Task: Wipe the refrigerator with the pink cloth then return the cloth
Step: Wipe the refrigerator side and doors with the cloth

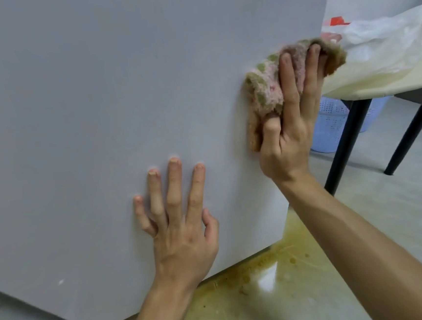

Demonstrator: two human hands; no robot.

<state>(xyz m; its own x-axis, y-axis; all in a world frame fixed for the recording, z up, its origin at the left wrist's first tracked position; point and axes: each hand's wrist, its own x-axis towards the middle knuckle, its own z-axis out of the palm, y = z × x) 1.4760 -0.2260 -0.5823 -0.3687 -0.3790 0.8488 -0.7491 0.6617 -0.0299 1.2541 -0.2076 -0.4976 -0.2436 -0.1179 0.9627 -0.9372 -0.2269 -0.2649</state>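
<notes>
The refrigerator (99, 118) shows as a large plain grey-white panel filling the left and middle of the head view. A pink cloth (266, 91) with green patches is bunched against that panel near its right edge. My right hand (291, 127) presses the cloth to the surface, long fingers straight over it and the thumb curled round its lower fold. My left hand (180, 226) lies flat on the panel lower down, fingers spread and straight, holding nothing.
A table (352, 91) with black legs stands at right, carrying a white plastic bag (385, 40). A pale blue perforated basket (331, 123) sits under it. The floor (278, 276) beside the refrigerator's base is stained yellow and shiny.
</notes>
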